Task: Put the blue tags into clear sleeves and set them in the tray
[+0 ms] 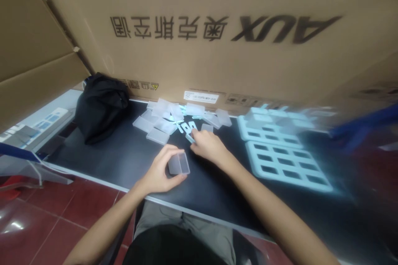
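My left hand (161,171) is wrapped round a small translucent plastic box (179,163), whose open end faces right. Just beyond it, my right hand (207,144) reaches over the black tabletop, fingers closed on a light-blue plastic piece (190,137). More light-blue pieces (188,126) with cut-out loops lie right beside those fingertips. Behind both hands spreads a loose pile of flat translucent plastic pieces (158,136), some overlapping the blue ones.
Two light-blue trays with rectangular slots (287,161) lie on the right, the farther one carrying translucent boxes (259,116). A black cloth bundle (99,107) sits at the left. A large cardboard box (186,61) walls off the back of the black table (105,165).
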Motion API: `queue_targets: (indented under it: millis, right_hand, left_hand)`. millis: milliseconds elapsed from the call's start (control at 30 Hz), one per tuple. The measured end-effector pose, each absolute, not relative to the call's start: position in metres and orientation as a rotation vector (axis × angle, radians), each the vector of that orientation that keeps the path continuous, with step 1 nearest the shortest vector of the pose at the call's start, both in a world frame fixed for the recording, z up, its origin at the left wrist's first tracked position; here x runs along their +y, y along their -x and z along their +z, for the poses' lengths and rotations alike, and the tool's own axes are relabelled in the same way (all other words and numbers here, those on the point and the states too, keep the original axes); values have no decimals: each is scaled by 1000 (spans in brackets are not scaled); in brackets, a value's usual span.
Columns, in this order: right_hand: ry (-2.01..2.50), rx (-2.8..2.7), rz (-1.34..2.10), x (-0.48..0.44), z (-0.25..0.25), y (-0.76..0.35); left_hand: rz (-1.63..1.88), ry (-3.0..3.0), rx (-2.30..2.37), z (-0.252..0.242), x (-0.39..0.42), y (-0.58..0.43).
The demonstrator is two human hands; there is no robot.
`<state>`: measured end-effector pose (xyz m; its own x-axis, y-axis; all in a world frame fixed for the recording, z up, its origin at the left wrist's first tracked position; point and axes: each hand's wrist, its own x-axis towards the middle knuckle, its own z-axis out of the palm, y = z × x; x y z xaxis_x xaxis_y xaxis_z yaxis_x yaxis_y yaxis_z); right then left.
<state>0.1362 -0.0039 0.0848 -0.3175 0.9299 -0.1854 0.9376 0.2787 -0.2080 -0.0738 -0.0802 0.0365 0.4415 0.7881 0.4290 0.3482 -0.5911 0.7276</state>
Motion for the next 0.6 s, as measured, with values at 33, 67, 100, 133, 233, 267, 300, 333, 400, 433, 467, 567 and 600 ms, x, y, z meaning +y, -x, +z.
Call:
queue_targets:
  millis: [33,67,100,133,233,267,300,333,400,433,467,567,600]
  right_hand:
    - [-1822,2502,-457,-7,86,-142]
    - [-1831,2535,-518,-10,87,-150]
    - [-1845,2593,-638,-14,88,-157]
    - [-1857,2671,-827,-18,89,-164]
    - [-1801,2772,-1708,-34,89,-181]
    - [-1769,2712,-1984,-40,88,-184]
    - [-1744,2618,-2221,-46,85,-185]
    - [-1725,2505,-2417,-52,82,-185]
    - [-1673,2295,-2699,-63,75,-180]
    - [-1638,2214,-2792,-68,71,-177]
    - [-1614,2153,-2854,-72,67,-174]
    - [-1658,2065,-2902,-80,58,-166]
    - [-1693,2057,-2891,-82,57,-164]
  left_hand:
    - [1046,-2148,958,36,-80,74]
    - [1045,-2149,965,36,-80,74]
    - [1046,-2152,968,35,-80,74]
    - [1048,-2156,969,35,-80,73]
    - [1057,-2186,957,33,-78,70]
    - [1060,-2198,950,33,-78,68]
    - [1063,-2210,942,33,-77,66]
    - [1067,-2223,932,33,-77,64]
    - [1066,-2250,916,33,-77,61]
    - [1056,-2266,912,33,-77,59]
    - [1039,-2284,914,34,-77,58]
    - [965,-2329,936,35,-80,57]
    - [944,-2340,940,35,-81,57]
